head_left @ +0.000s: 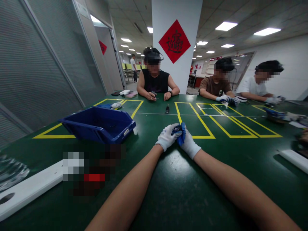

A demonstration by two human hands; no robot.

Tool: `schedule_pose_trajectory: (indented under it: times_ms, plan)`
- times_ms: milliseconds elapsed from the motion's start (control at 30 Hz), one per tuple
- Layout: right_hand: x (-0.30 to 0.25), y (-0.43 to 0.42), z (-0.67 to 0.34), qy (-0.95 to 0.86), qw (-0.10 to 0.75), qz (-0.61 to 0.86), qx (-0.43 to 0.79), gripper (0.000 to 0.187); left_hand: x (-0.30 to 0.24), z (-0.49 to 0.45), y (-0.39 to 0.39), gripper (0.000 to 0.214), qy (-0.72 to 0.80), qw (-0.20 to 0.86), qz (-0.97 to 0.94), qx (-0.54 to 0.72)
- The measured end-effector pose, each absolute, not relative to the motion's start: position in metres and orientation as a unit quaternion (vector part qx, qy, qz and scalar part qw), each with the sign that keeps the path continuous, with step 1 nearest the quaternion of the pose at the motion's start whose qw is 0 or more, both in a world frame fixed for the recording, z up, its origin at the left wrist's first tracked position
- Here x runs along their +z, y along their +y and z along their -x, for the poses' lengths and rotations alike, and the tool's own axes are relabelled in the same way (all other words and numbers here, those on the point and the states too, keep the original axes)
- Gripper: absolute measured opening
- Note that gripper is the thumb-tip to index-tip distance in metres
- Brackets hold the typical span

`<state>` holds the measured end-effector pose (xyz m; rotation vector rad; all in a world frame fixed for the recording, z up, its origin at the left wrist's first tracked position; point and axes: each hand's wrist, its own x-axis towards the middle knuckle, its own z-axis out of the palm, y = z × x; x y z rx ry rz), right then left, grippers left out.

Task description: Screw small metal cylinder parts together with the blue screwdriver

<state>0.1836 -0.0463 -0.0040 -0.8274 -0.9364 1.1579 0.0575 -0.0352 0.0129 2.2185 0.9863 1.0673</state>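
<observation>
My left hand [166, 137], in a white glove with blue on the palm side, is closed around a small black object [177, 129]. Against the same object presses my right hand [187, 140], also gloved, its blue-coated fingers bent over the near side. The two hands meet above the green table. Fingers cover most of the object, so its kind cannot be made out. Farther off, beyond my hands, a small black piece [167, 108] stands on the table.
A blue bin [98, 125] stands to the left, with a few small dark things in it. Yellow tape [202, 137] marks rectangles on the green table [154, 192]. White bars [36, 186] lie at both sides. Across the table sit a person [155, 81] and two co-workers with gloved hands.
</observation>
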Motion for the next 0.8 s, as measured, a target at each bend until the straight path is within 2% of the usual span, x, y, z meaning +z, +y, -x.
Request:
schedule_pose_trajectory:
  times_ms: [67, 167, 300, 467, 533, 600, 733, 800]
  plan:
    - [-0.003, -0.046, -0.176, -0.397, 0.65, 0.358, 0.54, 0.055, 0.013, -0.055, -0.032, 0.048, 0.332, 0.329, -0.778, 0.42]
    - [-0.001, -0.049, -0.174, -0.428, 0.623, 0.373, 0.539, 0.054, 0.013, -0.047, -0.022, 0.045, 0.311, 0.434, -0.701, 0.473]
    - [0.0, -0.064, -0.174, -0.604, 0.527, 0.474, 0.363, 0.055, 0.012, -0.029, -0.007, 0.044, 0.371, 0.461, -0.608, 0.53]
    - [-0.004, -0.079, -0.168, -0.765, 0.343, 0.539, 0.079, 0.048, 0.011, -0.013, -0.003, 0.042, 0.371, 0.473, -0.663, 0.446]
    - [-0.005, -0.08, -0.168, -0.779, 0.285, 0.559, 0.02, 0.045, 0.01, -0.014, -0.004, 0.041, 0.363, 0.465, -0.691, 0.418]
    - [-0.005, -0.079, -0.169, -0.764, 0.271, 0.585, 0.011, 0.047, 0.01, -0.017, -0.005, 0.04, 0.366, 0.454, -0.697, 0.417]
    - [-0.003, -0.075, -0.172, -0.734, 0.289, 0.614, 0.034, 0.061, 0.011, -0.019, -0.005, 0.04, 0.364, 0.45, -0.696, 0.425]
    - [-0.003, -0.074, -0.174, -0.73, 0.313, 0.604, 0.062, 0.059, 0.012, -0.018, -0.005, 0.04, 0.358, 0.459, -0.695, 0.422]
